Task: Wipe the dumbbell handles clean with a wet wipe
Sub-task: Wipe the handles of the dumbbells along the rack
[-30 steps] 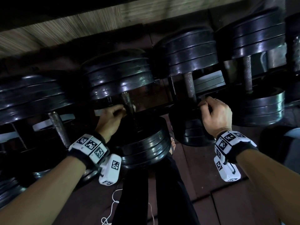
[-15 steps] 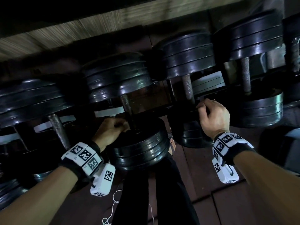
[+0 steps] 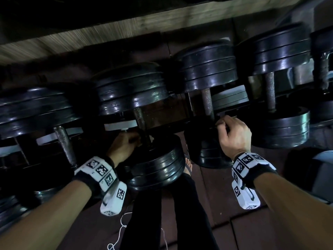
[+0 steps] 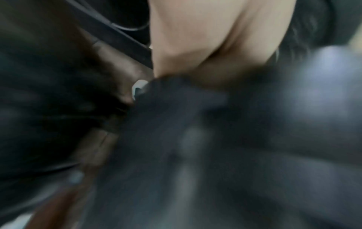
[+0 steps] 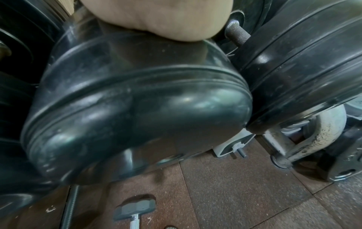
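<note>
Row of black dumbbells on a rack [image 3: 119,126], seen from above. Left hand [image 3: 124,147] down at the near end of a dumbbell handle [image 3: 139,117], fingers curled round the bar just above the near plates [image 3: 158,168]. Scrap of white, likely the wipe [image 3: 151,138], poking out beside the bar at the fingertips. Left wrist view blurred: palm [image 4: 205,38] above dark plates, small pale bit at its edge, nothing more to tell.

Right hand [image 3: 234,134] on the next dumbbell [image 3: 207,69], fingers clenched at the near end of its knurled bar [image 3: 207,101], resting on top of the near plate stack [image 5: 137,108]. Cannot tell whether the bar itself is grasped. In the right wrist view, heel of the hand [image 5: 156,18] pressed against the plate top, neighbouring handle [image 5: 238,34] just beside.

Dark legs and a bare foot [image 3: 188,164] below, on brown floor [image 5: 235,186]. Small hex dumbbell [image 5: 135,209] on the floor.
</note>
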A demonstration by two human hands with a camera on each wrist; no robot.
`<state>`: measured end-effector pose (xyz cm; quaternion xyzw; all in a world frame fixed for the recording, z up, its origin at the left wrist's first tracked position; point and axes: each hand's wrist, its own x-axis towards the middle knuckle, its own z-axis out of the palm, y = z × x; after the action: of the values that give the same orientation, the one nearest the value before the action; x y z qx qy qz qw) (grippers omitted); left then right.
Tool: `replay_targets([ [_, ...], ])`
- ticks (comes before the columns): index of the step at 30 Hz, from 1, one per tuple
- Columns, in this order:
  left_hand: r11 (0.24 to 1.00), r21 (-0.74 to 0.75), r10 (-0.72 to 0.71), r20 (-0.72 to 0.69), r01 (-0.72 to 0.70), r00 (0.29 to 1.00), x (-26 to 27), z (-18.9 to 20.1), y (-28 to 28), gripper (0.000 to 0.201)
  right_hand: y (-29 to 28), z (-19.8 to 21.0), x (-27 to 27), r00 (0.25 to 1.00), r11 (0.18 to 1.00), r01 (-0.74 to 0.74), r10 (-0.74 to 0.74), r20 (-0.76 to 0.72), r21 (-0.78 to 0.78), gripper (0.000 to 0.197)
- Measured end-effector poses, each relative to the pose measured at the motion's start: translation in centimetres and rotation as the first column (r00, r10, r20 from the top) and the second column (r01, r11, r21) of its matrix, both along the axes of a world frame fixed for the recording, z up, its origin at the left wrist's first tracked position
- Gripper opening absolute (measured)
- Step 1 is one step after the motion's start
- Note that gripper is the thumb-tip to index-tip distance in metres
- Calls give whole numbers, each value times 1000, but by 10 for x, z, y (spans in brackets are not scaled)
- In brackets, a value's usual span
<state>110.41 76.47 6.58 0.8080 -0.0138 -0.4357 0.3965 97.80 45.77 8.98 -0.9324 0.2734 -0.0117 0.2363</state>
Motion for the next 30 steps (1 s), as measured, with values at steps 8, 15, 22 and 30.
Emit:
replay_targets([
  [8, 962, 263, 42, 131, -76, 990, -20, 24, -6, 12, -3, -3, -1, 1000, 999, -20, 21, -13, 29, 39],
  [15, 993, 78, 72, 239, -94, 968, -49, 65, -45, 13, -4, 5, -1, 992, 990, -128, 127, 25, 57, 28],
  [22, 959, -120, 278, 238, -255, 931, -74, 76, -167, 7, -33, 18, -2, 955, 803, -263, 296, 25, 534, 48],
  [30, 896, -218, 409, 69, -387, 910, -88, 70, -224, 9, -103, 30, 12, 942, 396, -69, 328, -71, 916, 14],
])
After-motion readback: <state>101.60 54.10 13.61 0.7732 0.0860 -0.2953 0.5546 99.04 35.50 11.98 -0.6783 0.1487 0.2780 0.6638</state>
